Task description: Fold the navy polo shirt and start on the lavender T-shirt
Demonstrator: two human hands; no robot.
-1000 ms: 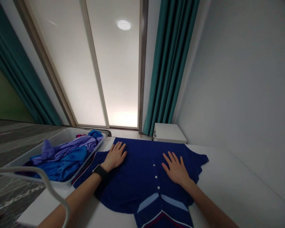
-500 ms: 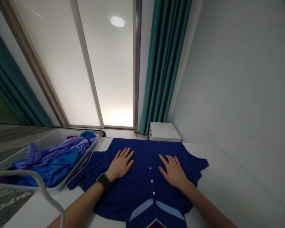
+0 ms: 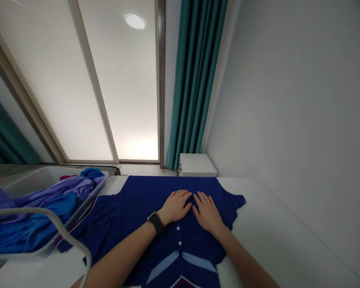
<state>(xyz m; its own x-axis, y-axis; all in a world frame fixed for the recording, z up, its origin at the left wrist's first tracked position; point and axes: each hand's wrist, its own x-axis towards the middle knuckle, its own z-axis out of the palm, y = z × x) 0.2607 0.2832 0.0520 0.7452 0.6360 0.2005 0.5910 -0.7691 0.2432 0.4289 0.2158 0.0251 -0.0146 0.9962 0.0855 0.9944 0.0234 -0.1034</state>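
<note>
A dark blue short-sleeved polo shirt (image 3: 156, 192) lies spread on the white table (image 3: 258, 236), its collar toward me. It has light blue and red trim at the collar and white buttons down the middle. My left hand (image 3: 176, 206), with a dark watch on the wrist, rests flat on the shirt left of centre. Just beside it, my right hand (image 3: 207, 212) lies on the cloth with fingers stretched out. The two hands almost meet over the button line. Neither one grips the fabric.
At the left stands a white plastic basket (image 3: 46, 171) holding blue and purple clothes (image 3: 57, 196). A pale cable or tube (image 3: 58, 224) curves across the lower left. Past the table's far edge are a small white cabinet (image 3: 198, 165) and a teal curtain (image 3: 195, 80); a wall rises at the right.
My hands have slid inward across the shirt from well apart to nearly touching. The view has shifted slightly, so the surroundings sit farther left.
</note>
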